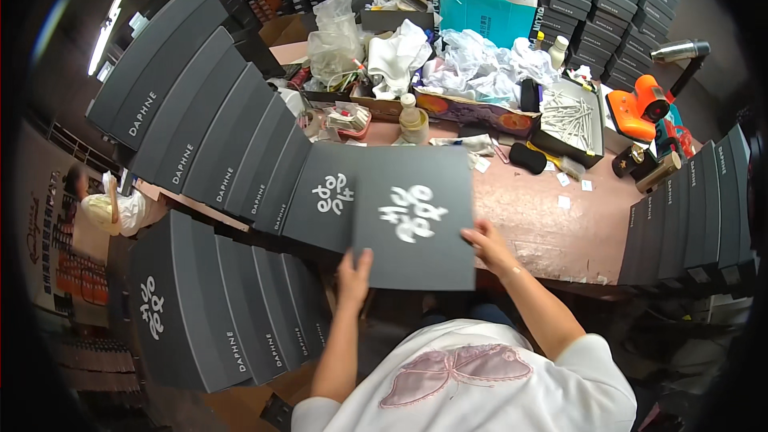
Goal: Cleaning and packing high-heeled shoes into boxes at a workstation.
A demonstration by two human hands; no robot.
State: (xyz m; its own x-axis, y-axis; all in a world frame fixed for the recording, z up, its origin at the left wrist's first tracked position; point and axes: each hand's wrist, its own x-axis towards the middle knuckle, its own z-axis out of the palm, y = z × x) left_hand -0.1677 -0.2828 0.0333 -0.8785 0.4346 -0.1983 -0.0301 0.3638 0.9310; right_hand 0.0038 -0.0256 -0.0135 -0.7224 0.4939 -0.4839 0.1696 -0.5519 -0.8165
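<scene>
A dark grey shoebox (436, 260), closed and with a white design on its lid, is held in front of me over the near edge of the table. My left hand (353, 278) grips its near left corner, thumb on top. At the right edge my right hand (488, 245) holds it, fingers against the side. The undersides of both grips are hidden by the box. Just left of it, a similar grey box (308, 224) tops a stack (228, 140) and is partly covered by the held one.
Another stack of grey boxes (240, 296) stands lower left, and more boxes (694, 208) stand at the right. Across the pinkish table (552, 232) are a glue bottle (413, 120), a black brush (528, 158), a tray of white sticks (568, 122), crumpled paper (480, 68) and an orange device (636, 110).
</scene>
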